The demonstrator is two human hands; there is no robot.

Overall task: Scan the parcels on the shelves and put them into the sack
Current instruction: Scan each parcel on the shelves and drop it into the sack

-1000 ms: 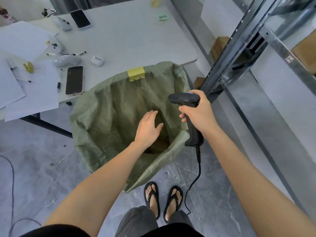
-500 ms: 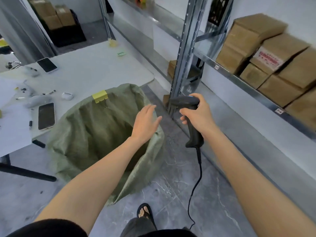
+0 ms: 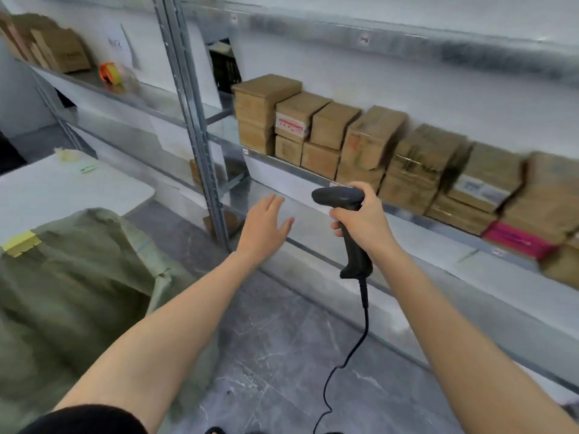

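The parcels (image 3: 360,142) are brown cardboard boxes packed in a row along the metal shelf (image 3: 316,175) in front of me, stacked 2 high in places, some with white labels. A pink parcel (image 3: 517,241) lies low in the row towards the right. None of them is in my hands. The green woven sack (image 3: 78,292) stands open at my lower left, well apart from the row, with a strip of yellow tape (image 3: 20,242) at its rim; I cannot see what is inside it.

My right hand (image 3: 365,223) grips the black scanner (image 3: 351,227). Its fingers are curled round the handle, and the head points left, just below the shelf edge. Its cable (image 3: 360,339) hangs down towards the grey marbled floor (image 3: 282,355). My left hand (image 3: 266,227) is held out in the air beside the scanner, palm down. Its 4 fingers are straight and close together, the thumb is set apart, and it holds and touches nothing.

A grey upright post (image 3: 194,120) of the rack stands left of the boxes. Behind the sack is a white table (image 3: 62,189). On a higher shelf at the far left sit more cartons (image 3: 59,48) and an orange roll (image 3: 108,73). The whole view is blurred, so the label print cannot be read.
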